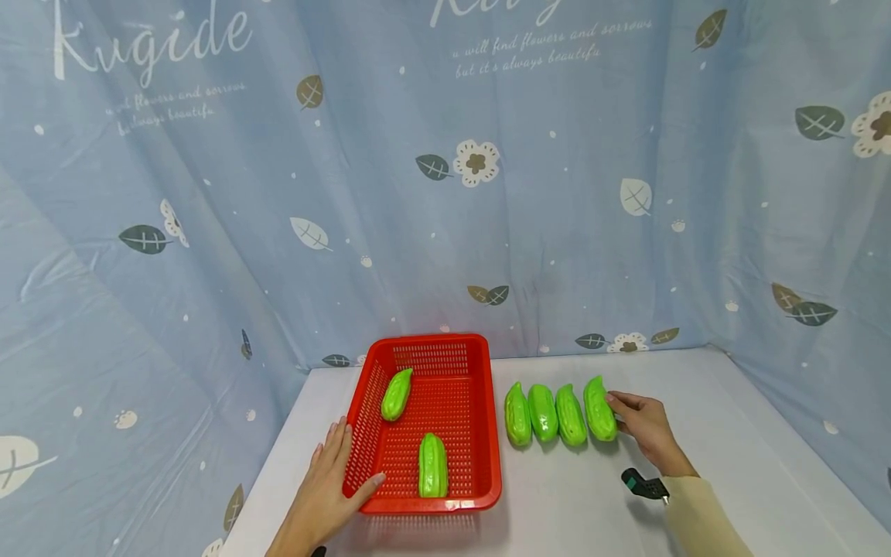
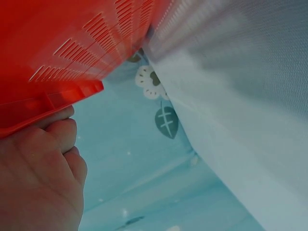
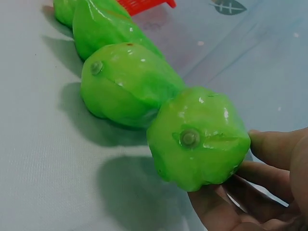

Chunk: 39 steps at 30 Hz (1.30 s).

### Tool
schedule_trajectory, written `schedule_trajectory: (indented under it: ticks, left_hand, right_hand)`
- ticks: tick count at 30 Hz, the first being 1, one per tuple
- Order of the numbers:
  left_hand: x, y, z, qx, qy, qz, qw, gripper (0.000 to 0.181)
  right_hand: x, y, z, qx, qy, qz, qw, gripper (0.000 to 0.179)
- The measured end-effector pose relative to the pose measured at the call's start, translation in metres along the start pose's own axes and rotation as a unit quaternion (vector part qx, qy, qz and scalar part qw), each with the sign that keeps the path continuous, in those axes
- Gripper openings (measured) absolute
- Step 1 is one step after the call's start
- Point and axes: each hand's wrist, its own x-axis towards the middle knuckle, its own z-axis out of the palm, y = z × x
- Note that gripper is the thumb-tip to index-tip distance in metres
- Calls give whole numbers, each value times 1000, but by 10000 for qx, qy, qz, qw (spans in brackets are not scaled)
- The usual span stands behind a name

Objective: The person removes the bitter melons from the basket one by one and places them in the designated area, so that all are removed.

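My left hand (image 1: 323, 480) rests at the left rim of a red plastic basket (image 1: 496, 433), fingers stretched along it and thumb over the front corner. In the left wrist view, the basket's rim hides part of the fingers. Inside the basket lie two glossy green ridged gourds, one gourd (image 1: 397, 394) at the back left and another gourd (image 1: 433, 466) at the front. With thumb and fingers, my right hand (image 1: 647, 425) grips the rightmost gourd (image 3: 202, 154) of a row; its shadow lies apart from it in the right wrist view.
Beside the held gourd stand the row's other gourds, a left one (image 1: 517, 415), a middle one (image 1: 543, 412) and a right one (image 1: 571, 415). A white cloth (image 1: 557, 503) covers the table. A blue printed curtain (image 1: 557, 232) closes off the back and sides.
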Motion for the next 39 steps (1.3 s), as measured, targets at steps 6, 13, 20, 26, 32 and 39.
schedule_trajectory:
  ticks: [6,13,20,26,32,39]
  left_hand:
    - [0,1,0,-10,23,6,10000,102]
    - [-1,1,0,8,39,14,10000,102]
    - [-1,-1,2,-63,8,-16,10000,102]
    - [1,-1,1,-101,-23,-16,9999,101]
    - [2,-1,1,-39,-60,-42,10000,102]
    - [0,0,1,-121,-55,-77,9999,101]
  right_hand:
    - [3,2,2,-44,-17,88,10000,63]
    - [5,4,3,-110,-48,64,9999,63]
    - [6,4,3,-421,17,77,9991,59]
    - [8,1,3,-501,35,55,9987,57]
    - [8,2,4,-663,103,43,9977,56]
    - [8,3,8,-773,184,-64,9968,54]
